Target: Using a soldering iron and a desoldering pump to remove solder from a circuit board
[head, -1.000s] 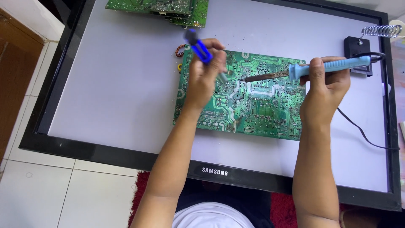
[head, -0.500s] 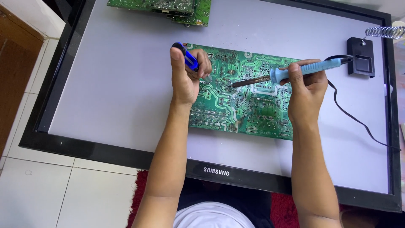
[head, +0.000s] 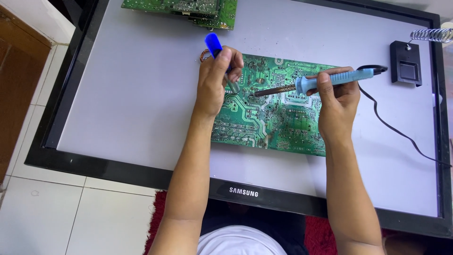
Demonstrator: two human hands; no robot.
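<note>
A flat-panel television (head: 118, 94), laid face up with its pale screen framed by a black bezel, serves as the work surface above a white tiled floor (head: 71, 212). On the screen, right of centre, lies a green printed circuit board (head: 273, 118), solder side up, with pale traces and rows of joints. A second green circuit board (head: 188, 6) lies at the screen's top edge, well apart from the first. The left hand (head: 214, 80) rests on the upper left part of the central board; its grip is closed around a desoldering pump (head: 214, 46) with a blue plunger end pointing up and away, its lower tip hidden behind the fingers. The right hand (head: 337, 94) is closed around the light-blue handle of a soldering iron (head: 330, 79), held nearly level, its dark metal tip pointing left and meeting the board just beside the left hand's fingers. A black cord (head: 401, 134) runs from the handle's rear across the screen to the right. A black soldering-iron stand (head: 406, 62) with a coiled wire holder (head: 432, 35) sits at the upper right corner.
</note>
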